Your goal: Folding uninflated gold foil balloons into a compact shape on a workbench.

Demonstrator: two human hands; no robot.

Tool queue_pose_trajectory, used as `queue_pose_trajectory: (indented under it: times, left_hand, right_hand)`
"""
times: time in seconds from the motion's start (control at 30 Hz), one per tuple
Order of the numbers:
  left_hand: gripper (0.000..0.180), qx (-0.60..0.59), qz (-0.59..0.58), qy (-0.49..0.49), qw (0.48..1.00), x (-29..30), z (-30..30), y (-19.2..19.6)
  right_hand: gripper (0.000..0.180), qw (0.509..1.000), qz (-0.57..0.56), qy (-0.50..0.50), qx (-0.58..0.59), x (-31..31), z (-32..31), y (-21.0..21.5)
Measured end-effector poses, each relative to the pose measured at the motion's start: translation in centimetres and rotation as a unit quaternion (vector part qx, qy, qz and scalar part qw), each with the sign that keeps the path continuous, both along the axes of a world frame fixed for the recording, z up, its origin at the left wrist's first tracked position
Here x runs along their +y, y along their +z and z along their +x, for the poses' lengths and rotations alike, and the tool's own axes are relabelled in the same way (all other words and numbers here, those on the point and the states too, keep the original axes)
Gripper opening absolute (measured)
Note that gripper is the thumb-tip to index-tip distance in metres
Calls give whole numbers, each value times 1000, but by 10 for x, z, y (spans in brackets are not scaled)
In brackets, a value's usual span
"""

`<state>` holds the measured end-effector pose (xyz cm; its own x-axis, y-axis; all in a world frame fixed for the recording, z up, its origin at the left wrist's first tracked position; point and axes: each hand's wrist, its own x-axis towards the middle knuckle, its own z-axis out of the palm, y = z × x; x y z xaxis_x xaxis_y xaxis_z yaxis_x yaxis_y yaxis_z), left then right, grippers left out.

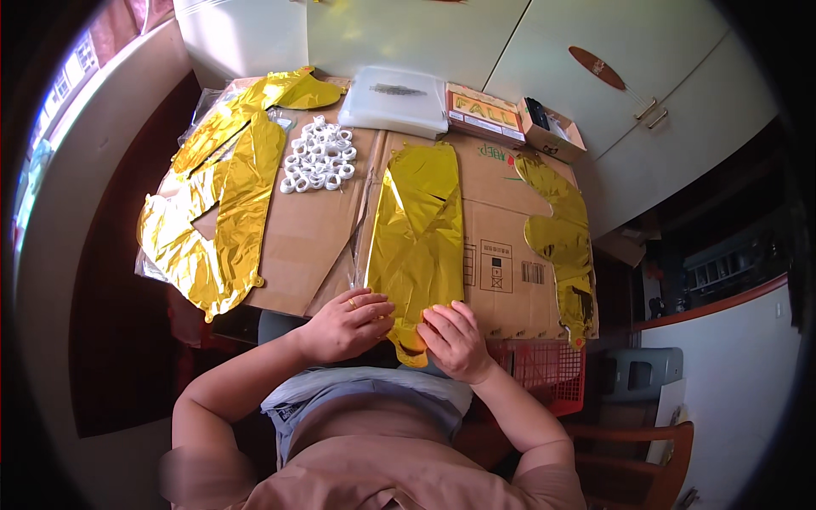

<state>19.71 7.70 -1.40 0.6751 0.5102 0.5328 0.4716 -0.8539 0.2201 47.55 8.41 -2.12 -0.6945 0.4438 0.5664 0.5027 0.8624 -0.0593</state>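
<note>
A flat gold foil balloon (415,225) lies lengthwise on the cardboard in front of me, its near end hanging past the cardboard's edge. My left hand (347,325) is at its near left corner, fingers curled in on the foil. At the near right corner my right hand (457,342) pinches the foil between thumb and fingers. Between both hands a narrow gold tab hangs toward my lap. Other gold foil balloons (242,217) lie overlapped on the left, and one more wavy-edged gold foil balloon (565,242) lies on the right.
Opened cardboard (501,221) covers the table. Beyond the balloon are small white string coils (319,157), a stack of clear plastic bags (393,98), a printed box (484,115) and a small open carton (551,132). A red plastic basket (544,374) and wooden chair (671,450) stand at lower right.
</note>
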Motion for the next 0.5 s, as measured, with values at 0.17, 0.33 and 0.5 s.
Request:
queue_pose_trajectory:
  times: [0.17, 0.33, 0.5]
  left_hand:
    - [47, -45, -56, -8, 997, -10, -2, 24]
    - [56, -39, -46, 104, 993, -2, -20, 28]
    - [62, 14, -35, 63, 997, 19, -8, 27]
  right_hand:
    - [25, 999, -16, 6, 27, -14, -1, 19]
    - [27, 999, -22, 14, 43, -32, 2, 55]
    - [29, 996, -55, 48, 49, -35, 4, 72]
